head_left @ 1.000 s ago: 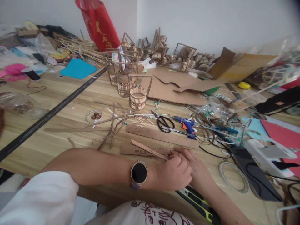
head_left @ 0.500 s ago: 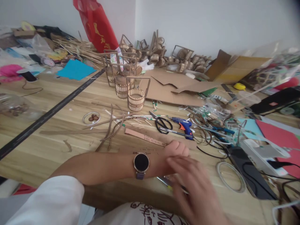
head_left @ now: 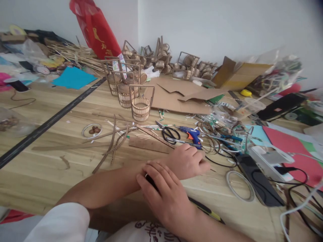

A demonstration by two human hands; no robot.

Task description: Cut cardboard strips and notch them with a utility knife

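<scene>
My left hand (head_left: 188,162) rests on the wooden table (head_left: 50,158) with its fingers curled closed. A thin notched cardboard strip (head_left: 155,136) runs from it up to the left. My right hand (head_left: 164,193) lies across my left wrist with fingers stretched out, covering the watch there. A flat cardboard piece (head_left: 146,144) lies just beyond the hands. Black-handled scissors (head_left: 169,132) and a blue glue gun (head_left: 190,133) sit a little farther back.
Small woven cardboard baskets (head_left: 140,107) stand mid-table, with more piled by the wall. Cardboard sheets (head_left: 176,97), a red bag (head_left: 97,28), a tape ring (head_left: 239,185), a black tablet (head_left: 257,179), cables and coloured paper crowd the right. A yellow-black knife (head_left: 205,211) lies at the near edge.
My right hand left the strip, swung back toward me and came down on my left wrist over the watch. My left hand lifted the strip slightly and set down again. The view shifted.
</scene>
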